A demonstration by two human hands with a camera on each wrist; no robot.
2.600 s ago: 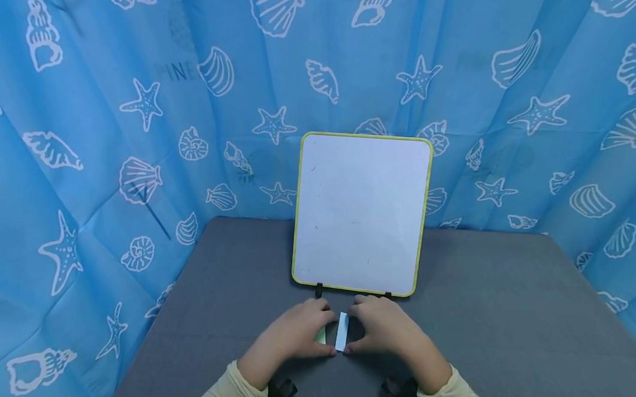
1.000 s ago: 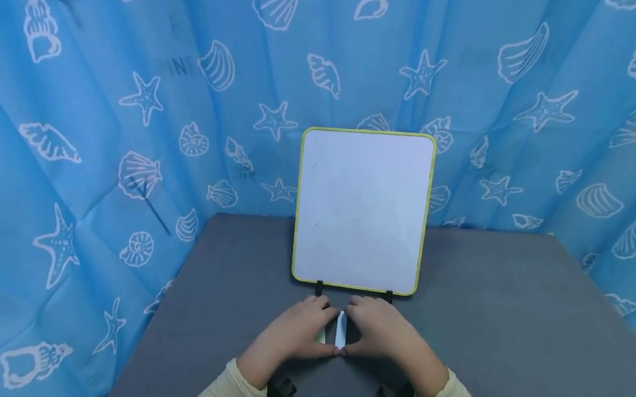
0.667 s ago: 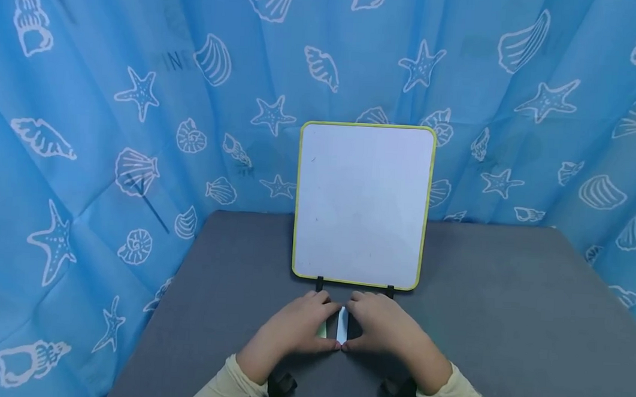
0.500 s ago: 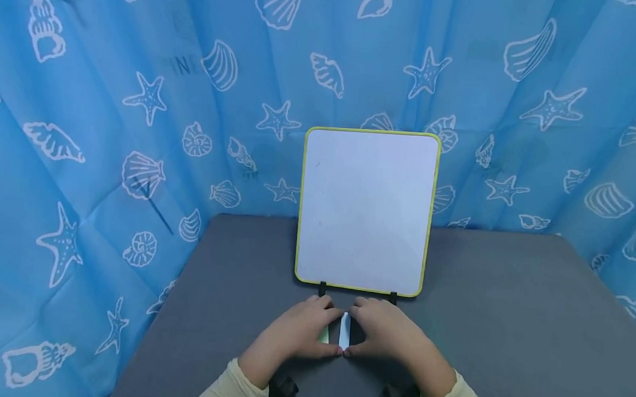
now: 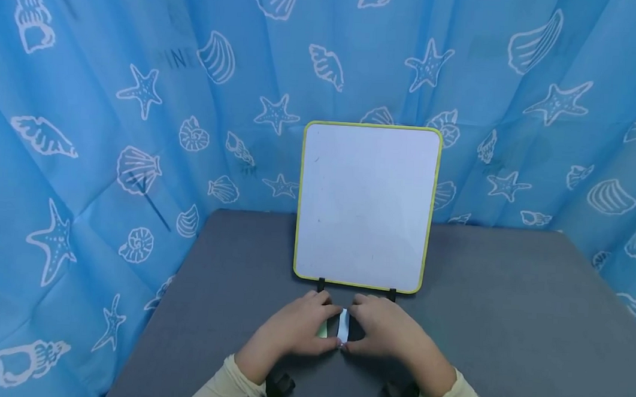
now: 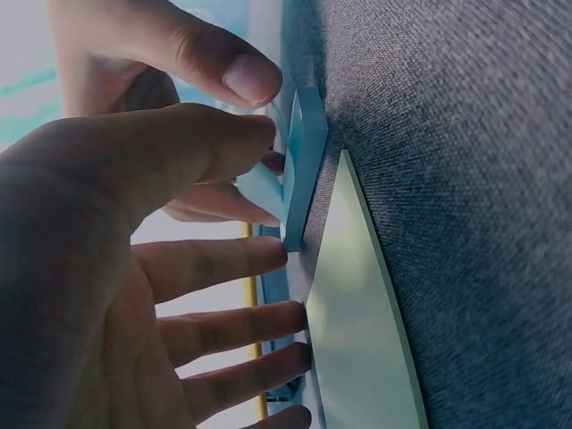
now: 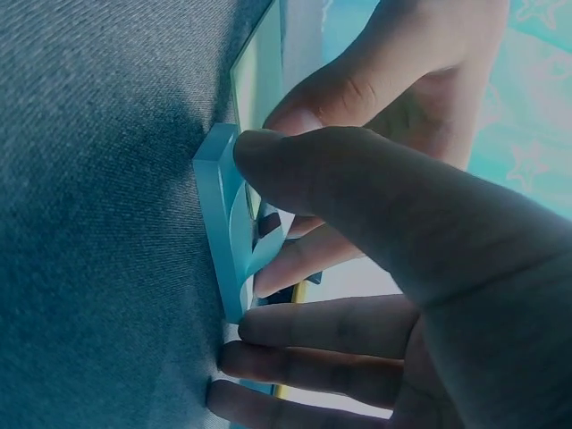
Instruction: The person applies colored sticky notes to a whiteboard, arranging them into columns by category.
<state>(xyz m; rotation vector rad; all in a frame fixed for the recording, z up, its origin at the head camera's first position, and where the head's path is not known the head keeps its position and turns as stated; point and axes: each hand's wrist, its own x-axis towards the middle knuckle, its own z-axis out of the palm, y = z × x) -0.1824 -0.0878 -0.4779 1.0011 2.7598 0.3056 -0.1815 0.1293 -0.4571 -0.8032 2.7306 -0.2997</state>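
A narrow light-blue sticky-note pad lies on the grey cloth between the two hands. Its top sheet bows up in a curl. My left hand and right hand meet over it, thumbs together at the near end and index fingers at the far end. Each hand appears to pinch the pad or sheet between thumb and index finger; exact contact is partly hidden. The other fingers are spread out. A pale green pad lies flat beside the blue one, partly covered by the left hand in the head view.
A whiteboard with a yellow rim leans upright on black feet just beyond the hands. Grey cloth covers the table. Behind hangs a blue curtain with shell prints. Black straps sit at the wrists.
Compared with 2.6 seconds ago, my right hand has shifted slightly left and the thumbs are closer together. The blue strip now looks a little bent. The head view has shifted slightly.
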